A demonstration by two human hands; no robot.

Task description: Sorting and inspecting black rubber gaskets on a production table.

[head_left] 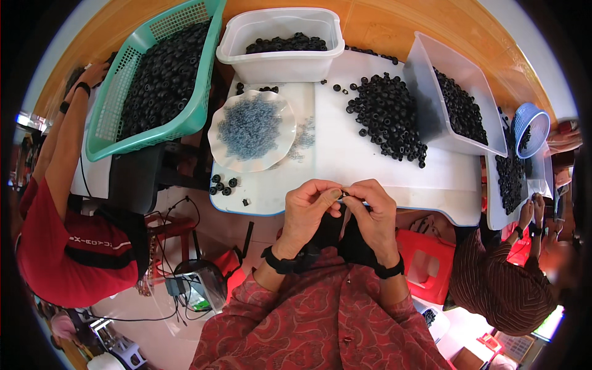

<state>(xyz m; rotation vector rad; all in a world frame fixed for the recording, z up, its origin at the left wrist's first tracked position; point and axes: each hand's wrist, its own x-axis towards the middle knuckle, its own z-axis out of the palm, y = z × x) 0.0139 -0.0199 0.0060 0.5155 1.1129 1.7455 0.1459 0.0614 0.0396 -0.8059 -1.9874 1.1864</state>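
My left hand (306, 213) and my right hand (377, 217) meet just off the front edge of the table (364, 179), fingertips together. Both are closed in a pinch on a small black piece (344, 192), mostly hidden by the fingers. Beyond my right hand lies a loose heap of small black round parts (387, 114), some showing a hole. Left of it stands a white scalloped plate (221, 148) with many tiny grey-blue pieces (250, 127), more of them scattered beside it. Several black parts (223, 185) sit near the table's left front corner.
At the back are a white tub (280, 65), a clear bin (444, 132) and a green basket (185, 126), all holding black parts. One person in a red shirt (80, 246) is at left; another in a striped top (499, 277) works at right. A red stool (425, 262) stands below.
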